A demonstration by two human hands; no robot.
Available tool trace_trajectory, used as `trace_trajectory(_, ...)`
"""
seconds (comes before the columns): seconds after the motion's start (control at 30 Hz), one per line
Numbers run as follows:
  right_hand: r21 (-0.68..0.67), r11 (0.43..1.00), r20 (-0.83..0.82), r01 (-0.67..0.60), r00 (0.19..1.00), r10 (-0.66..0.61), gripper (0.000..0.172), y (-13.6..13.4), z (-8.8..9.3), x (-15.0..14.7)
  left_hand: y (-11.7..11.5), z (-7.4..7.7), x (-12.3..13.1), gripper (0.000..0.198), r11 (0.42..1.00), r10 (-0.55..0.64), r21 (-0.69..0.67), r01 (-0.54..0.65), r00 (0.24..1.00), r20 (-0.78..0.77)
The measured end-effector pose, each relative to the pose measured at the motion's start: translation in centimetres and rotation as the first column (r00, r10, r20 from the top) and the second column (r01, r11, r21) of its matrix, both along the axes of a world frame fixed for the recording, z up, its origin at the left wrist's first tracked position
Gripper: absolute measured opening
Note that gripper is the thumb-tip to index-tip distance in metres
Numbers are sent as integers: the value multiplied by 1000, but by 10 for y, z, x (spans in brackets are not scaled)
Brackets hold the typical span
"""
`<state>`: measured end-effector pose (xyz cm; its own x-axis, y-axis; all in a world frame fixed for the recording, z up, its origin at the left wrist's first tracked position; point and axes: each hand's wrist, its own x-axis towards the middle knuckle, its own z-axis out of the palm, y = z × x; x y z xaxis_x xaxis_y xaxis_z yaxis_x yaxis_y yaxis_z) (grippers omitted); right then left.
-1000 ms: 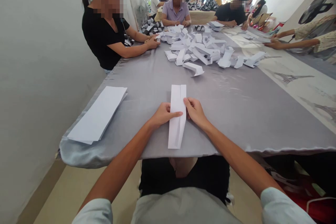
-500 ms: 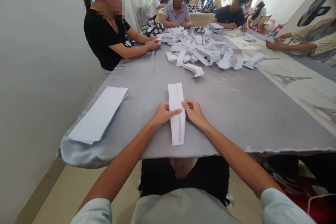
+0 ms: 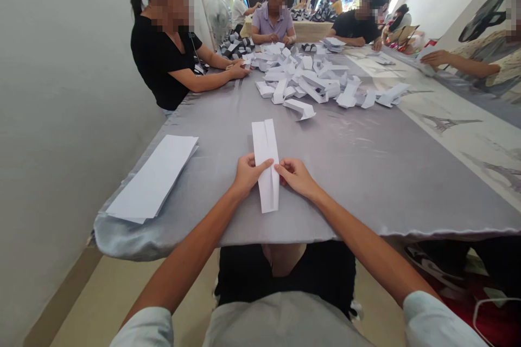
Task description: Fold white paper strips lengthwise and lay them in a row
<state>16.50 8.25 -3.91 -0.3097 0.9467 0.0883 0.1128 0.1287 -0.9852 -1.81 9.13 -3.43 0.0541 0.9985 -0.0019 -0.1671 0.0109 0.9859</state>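
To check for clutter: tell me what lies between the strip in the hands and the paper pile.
Head view: only bare grey tablecloth between the strip and the paper pile.

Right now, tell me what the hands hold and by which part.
A folded paper strip, held at its middle: left hand on its left edge, right hand on its right edge.
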Motion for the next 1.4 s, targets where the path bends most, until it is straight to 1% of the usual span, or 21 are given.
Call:
trace_trajectory(0.07, 5, 1000, -3, 18, 1000, -18, 40, 1, -1, 1, 1, -2, 0, 48, 1000, -17, 2, 17, 1000, -11)
trace_trajectory(0.17, 39, 996, 10, 84, 996, -85, 39, 2, -3, 1, 1, -3, -1, 46, 999, -40, 15, 41, 998, -38)
trace_trajectory(0.33, 84, 981, 14, 174, 984, -176, 37, 2, -5, 0, 0, -3, -1, 45, 991, -132, 24, 134, 989, -70)
trace_trajectory(0.43, 107, 975, 12, 193, 981, -195, 37, 2, -5, -1, -1, -2, 0, 46, 992, -125, 12, 126, 990, -68)
trace_trajectory(0.6, 95, 981, 8, 168, 985, -170, 40, 1, -2, -1, -1, -1, 2, 47, 1000, 6, 9, -5, 997, -74)
trace_trajectory(0.7, 103, 986, 26, 134, 990, -137, 42, 1, -2, 0, -1, 1, 2, 46, 999, 45, 12, -44, 997, -58)
trace_trajectory(1.03, 101, 988, 52, 119, 991, -125, 44, 0, 0, 0, -1, 0, 2, 48, 1000, 23, -11, -23, 1000, -9)
trace_trajectory(1.27, 109, 987, 60, 120, 990, -127, 42, -1, 3, -1, -3, 3, 0, 54, 999, 7, -33, -7, 1000, -15)
trace_trajectory(1.4, 121, 985, 57, 126, 989, -134, 41, -1, 2, -1, -3, 4, 0, 54, 999, -1, -40, 1, 1000, -2)
